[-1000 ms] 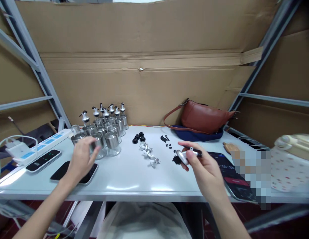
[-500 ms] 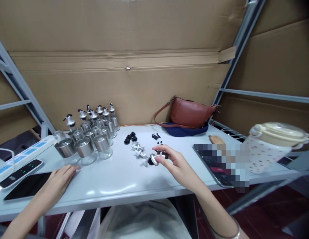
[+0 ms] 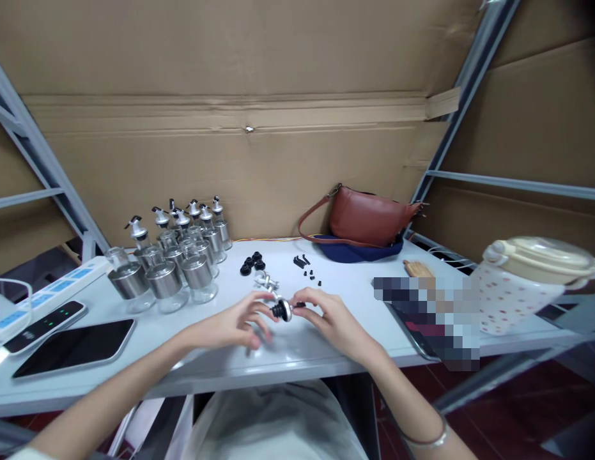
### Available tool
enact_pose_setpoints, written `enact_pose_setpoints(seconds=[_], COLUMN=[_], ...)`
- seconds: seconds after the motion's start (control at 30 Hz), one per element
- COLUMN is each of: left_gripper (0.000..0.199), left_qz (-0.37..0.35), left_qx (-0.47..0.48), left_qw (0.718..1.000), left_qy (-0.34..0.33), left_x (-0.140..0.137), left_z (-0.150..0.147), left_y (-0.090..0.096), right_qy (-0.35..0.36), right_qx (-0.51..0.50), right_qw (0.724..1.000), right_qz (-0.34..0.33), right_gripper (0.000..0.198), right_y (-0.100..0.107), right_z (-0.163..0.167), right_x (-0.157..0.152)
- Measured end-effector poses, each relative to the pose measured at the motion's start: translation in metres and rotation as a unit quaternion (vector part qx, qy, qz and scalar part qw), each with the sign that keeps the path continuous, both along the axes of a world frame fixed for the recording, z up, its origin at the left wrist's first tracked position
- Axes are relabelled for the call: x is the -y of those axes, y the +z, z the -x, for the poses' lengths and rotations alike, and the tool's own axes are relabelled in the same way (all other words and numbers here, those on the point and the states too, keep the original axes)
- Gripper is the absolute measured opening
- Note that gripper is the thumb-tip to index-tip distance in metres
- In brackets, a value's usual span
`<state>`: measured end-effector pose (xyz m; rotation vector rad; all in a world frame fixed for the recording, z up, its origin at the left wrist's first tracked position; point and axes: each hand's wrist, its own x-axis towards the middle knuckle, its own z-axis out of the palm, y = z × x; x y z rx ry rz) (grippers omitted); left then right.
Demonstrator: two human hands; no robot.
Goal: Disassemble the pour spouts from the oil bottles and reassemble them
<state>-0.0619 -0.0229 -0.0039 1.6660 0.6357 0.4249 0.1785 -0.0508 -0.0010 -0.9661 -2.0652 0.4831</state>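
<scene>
Above the front of the table, my right hand (image 3: 328,319) pinches the spout end of a bottle pourer (image 3: 284,310) with a silver cap and a black ribbed stopper. The stopper points left. Close beside it is my left hand (image 3: 239,324), fingers apart and curved around the stopper side; I see no firm grip. Behind the hands lie loose silver pourer tops (image 3: 266,280), partly hidden by the fingers. Beyond them is a cluster of black stoppers (image 3: 252,262). To the right are small black levers (image 3: 301,260) and tiny black caps (image 3: 312,276).
Several glass bottles with steel bands (image 3: 165,281) stand at the left, some fitted with pourers. A phone (image 3: 77,348), a power bank (image 3: 48,324) and a power strip (image 3: 57,291) lie nearer the left edge. At right are a brown bag (image 3: 367,214) and a dotted container (image 3: 503,287).
My left hand has lifted from the table by the phone and moved right to the pourer. My right hand has shifted slightly and turned the pourer, still holding it.
</scene>
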Motion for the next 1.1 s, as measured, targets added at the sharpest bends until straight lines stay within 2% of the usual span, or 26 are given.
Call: enact_pose_setpoints(seconds=[0.03,0.07,0.13,0.23,0.3,0.4,0.6,0.7,0.8,1.0,1.1], left_gripper=[0.080,0.073,0.052,0.031,0.025,0.029,0.035,0.033,0.031,0.048,0.044], left_qz=[0.038,0.051,0.031,-0.055,-0.116,-0.175,-0.220,-0.280,-0.348,-0.443,-0.486], left_qx=[0.002,0.011,0.008,-0.012,-0.006,-0.009,-0.022,-0.040,-0.066,-0.063,-0.054], left_qw=[0.998,0.996,0.996,0.998,0.993,0.983,0.973,0.959,0.934,0.894,0.872], left_qy=[-0.051,-0.074,-0.080,-0.017,0.035,0.059,0.061,0.006,-0.050,-0.005,-0.007], left_x=[-0.008,-0.015,-0.024,-0.026,-0.021,-0.014,-0.008,-0.008,-0.008,-0.012,-0.014], left_z=[-0.016,-0.029,-0.047,-0.057,-0.059,-0.057,-0.055,-0.056,-0.056,-0.052,-0.049], left_y=[0.002,0.003,0.000,-0.010,-0.016,-0.020,-0.028,-0.035,-0.039,-0.040,-0.036], right_qy=[0.013,0.021,0.022,-0.005,-0.018,-0.025,-0.032,-0.048,-0.067,-0.077,-0.088], right_qx=[0.023,0.045,0.077,0.089,0.093,0.099,0.120,0.075,0.034,0.008,-0.022], right_qw=[0.999,0.997,0.988,0.969,0.962,0.954,0.941,0.936,0.939,0.969,0.977], right_qz=[-0.027,-0.059,-0.135,-0.228,-0.257,-0.282,-0.314,-0.341,-0.335,-0.235,-0.194], right_gripper=[0.012,0.015,0.020,0.021,0.021,0.020,0.021,0.030,0.035,0.025,0.025], right_y=[-0.002,-0.004,-0.006,-0.008,-0.010,-0.015,-0.031,-0.036,-0.035,-0.027,-0.022], right_z=[0.001,0.002,0.003,0.003,0.003,0.004,0.011,0.017,0.023,0.018,0.014], right_x=[-0.001,-0.002,-0.003,-0.004,-0.004,-0.004,-0.007,-0.006,-0.003,-0.003,-0.003])
